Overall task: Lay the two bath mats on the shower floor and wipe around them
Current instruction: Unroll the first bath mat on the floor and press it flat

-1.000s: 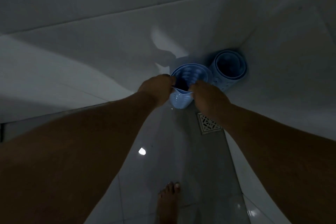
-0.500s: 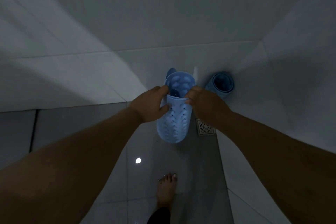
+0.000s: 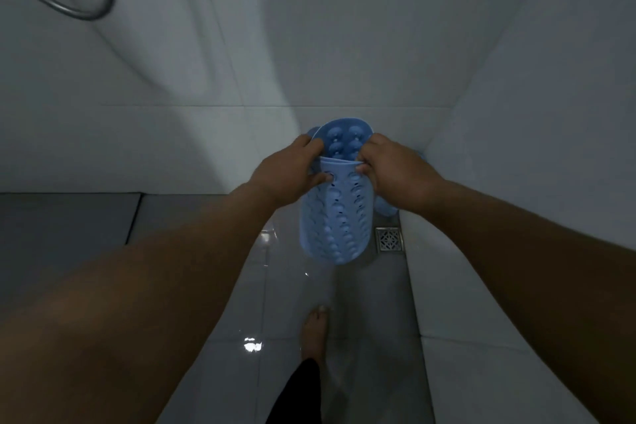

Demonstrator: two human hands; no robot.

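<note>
My left hand (image 3: 287, 172) and right hand (image 3: 389, 169) pinch the rolled mat's (image 3: 335, 217) top edge; the wet floor (image 3: 241, 303) might slip under my foot (image 3: 315, 330) while unrolling.

your left hand (image 3: 287, 170) and right hand (image 3: 392, 170) meet in front of you, each gripping one side of the rolled mat (image 3: 335, 213), which hangs upright between them above the floor (image 3: 241, 286). the second mat (image 3: 387, 208) stands behind your right hand, in the corner where the walls meet. the drain (image 3: 390, 239) sits in the floor just right of the held mat's lower end. your foot (image 3: 315, 330) stands below it, nearer you. a hose (image 3: 82, 9) loops on the wall at upper left.
</note>
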